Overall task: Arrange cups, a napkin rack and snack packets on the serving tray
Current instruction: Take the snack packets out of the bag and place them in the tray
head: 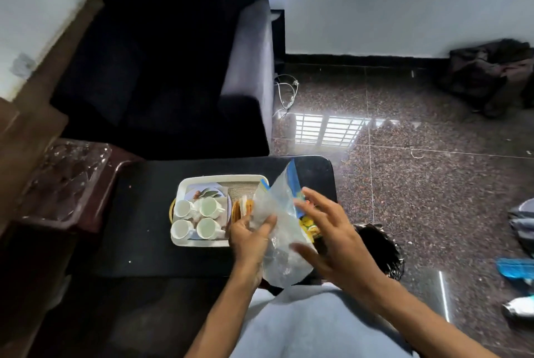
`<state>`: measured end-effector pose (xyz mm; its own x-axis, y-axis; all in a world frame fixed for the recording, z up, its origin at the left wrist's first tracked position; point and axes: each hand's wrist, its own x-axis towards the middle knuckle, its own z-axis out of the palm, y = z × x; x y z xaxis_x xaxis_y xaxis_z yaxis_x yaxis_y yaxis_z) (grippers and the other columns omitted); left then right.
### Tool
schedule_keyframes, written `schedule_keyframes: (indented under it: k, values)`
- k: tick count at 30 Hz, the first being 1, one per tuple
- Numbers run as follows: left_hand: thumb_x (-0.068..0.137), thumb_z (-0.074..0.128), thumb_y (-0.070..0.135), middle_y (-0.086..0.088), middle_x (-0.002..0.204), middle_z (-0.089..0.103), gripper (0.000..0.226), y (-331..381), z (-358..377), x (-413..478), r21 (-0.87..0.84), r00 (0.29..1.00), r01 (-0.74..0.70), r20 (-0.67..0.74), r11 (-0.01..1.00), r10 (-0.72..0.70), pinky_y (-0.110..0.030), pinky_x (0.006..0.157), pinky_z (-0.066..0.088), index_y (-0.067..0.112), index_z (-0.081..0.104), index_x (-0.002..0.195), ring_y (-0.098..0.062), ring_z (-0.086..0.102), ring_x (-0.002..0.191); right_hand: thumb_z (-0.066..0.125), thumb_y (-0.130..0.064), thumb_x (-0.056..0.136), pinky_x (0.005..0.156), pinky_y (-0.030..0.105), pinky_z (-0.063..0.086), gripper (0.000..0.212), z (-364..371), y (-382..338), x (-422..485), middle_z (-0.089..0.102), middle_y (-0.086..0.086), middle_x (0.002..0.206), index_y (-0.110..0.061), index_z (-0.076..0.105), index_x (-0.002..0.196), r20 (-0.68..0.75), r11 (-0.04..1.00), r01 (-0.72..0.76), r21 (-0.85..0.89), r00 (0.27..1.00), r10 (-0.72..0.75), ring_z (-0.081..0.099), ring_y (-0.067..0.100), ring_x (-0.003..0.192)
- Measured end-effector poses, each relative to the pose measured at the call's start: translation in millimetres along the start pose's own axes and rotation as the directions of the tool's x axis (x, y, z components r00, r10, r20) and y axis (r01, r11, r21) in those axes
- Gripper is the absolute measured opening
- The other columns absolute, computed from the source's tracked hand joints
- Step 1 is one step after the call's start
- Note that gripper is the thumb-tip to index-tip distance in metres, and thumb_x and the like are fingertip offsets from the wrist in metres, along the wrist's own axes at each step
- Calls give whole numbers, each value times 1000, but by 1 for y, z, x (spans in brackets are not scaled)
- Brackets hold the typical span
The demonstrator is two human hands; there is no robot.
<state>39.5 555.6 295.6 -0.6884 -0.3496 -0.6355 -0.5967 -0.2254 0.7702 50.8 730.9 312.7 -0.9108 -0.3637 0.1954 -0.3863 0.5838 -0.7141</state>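
Observation:
A white serving tray (185,184) lies on a black low table (144,213). Several white cups (208,207) stand in its left half. A wooden napkin rack (237,210) holding napkins stands upright at the tray's right side. My left hand (250,234) pinches a clear snack packet (274,230) with a blue top, held above the tray's right edge. My right hand (332,230) hovers just right of the packet with fingers spread, touching or nearly touching the plastic. A yellow snack packet (310,226) shows beneath my right hand.
A dark armchair (161,68) stands behind the table. A glass-topped wooden side table (66,181) is at the left. Polished speckled floor (419,169) spreads to the right, with clothes and bags along its far right edge and a cable near the armchair.

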Motion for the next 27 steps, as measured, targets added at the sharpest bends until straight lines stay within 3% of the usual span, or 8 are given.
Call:
schedule_keyframes:
  k: [2,5,9,15,17,21,24,27]
  values:
    - [81,82,11,-11,97,80,26,-3,27,-14,56,1000,-5,22,998,4,-34,70,63,8,75,106,-21,76,83,62,-55,88,122,33,23,78,-18,25,-13,26,5,163,-24,34,154,203,952,196,-236,968,-149,25,23,151]
    - [77,83,20,-13,90,80,15,-9,62,-34,173,996,-13,87,985,-3,-44,72,62,11,79,89,-25,76,79,63,-57,83,122,29,17,88,-29,57,-30,33,8,161,-13,33,154,276,914,235,-330,950,-145,26,23,148]
    - [61,76,45,-19,95,78,49,-18,89,-50,317,969,13,229,948,-90,-40,75,57,8,78,94,-28,72,83,79,-38,79,103,28,47,78,-36,87,-50,57,-1,140,-15,47,146,157,988,47,-149,987,-23,55,17,124]
    - [94,66,39,-9,108,77,27,-37,109,-56,461,888,7,404,887,-217,-24,84,56,18,77,106,-16,73,101,65,-34,79,75,36,55,29,-29,134,-81,74,-3,96,-25,71,106,33,936,-351,-40,935,352,66,21,92]
    - [97,63,29,2,114,73,20,-46,113,-57,465,902,-9,387,886,-194,-10,72,53,26,71,115,3,70,94,59,-37,78,71,38,52,19,-22,161,-94,66,-1,78,-23,68,86,21,827,-561,-34,827,562,59,22,85]
    - [99,59,31,3,117,75,22,-72,113,-52,459,926,66,302,886,-226,-35,97,55,30,70,118,-12,69,112,57,-42,85,82,43,46,18,-4,217,-127,54,-11,84,-25,58,77,-32,508,-860,-38,510,860,50,26,98]
    - [100,59,26,3,110,78,20,-107,122,-39,446,924,99,290,889,-248,-36,98,56,26,72,115,-14,71,108,64,-34,88,91,43,37,22,15,256,-151,52,1,99,-24,52,72,-79,306,-951,38,302,950,45,31,108]
    - [100,59,24,5,117,75,22,-160,153,-8,464,908,75,335,883,-253,-34,100,55,28,70,119,-11,68,113,68,-20,88,72,34,32,31,47,297,-170,58,23,88,-14,45,69,-76,187,-962,199,175,982,57,40,91]
